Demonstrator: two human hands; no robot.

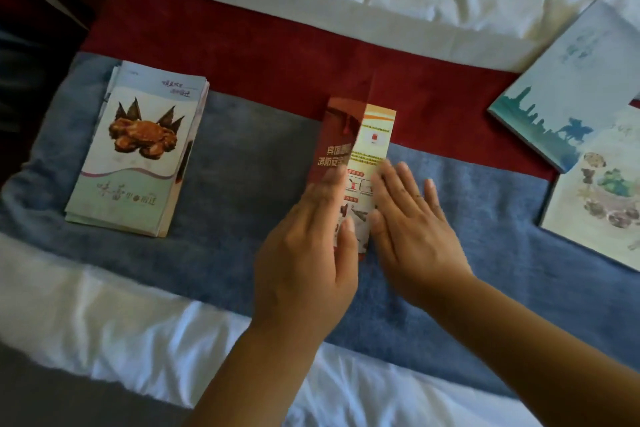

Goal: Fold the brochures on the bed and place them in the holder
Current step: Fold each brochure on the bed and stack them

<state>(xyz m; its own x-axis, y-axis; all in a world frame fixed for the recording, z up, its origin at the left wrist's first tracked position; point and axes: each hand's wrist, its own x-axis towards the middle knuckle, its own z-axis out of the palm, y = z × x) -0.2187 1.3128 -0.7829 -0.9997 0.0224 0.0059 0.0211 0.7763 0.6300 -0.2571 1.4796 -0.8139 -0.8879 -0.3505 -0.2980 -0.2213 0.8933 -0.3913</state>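
A narrow red and cream brochure [360,146] lies partly folded on the bed runner in the middle of the view, its red panel lifted over the cream one. My left hand [304,250] lies flat on its lower left part, fingers straight. Beside it, my right hand [408,225] presses flat on the brochure's right edge and the blue fabric. A stack of folded brochures [138,149] with a crab picture sits to the left. No holder is in view.
Two large unfolded brochures lie at the right: a blue one with a skyline [571,87] and a pale one with food drawings [599,204]. The runner [242,55] has red and blue bands over white bedding. The bed's edge and a dark floor are at far left.
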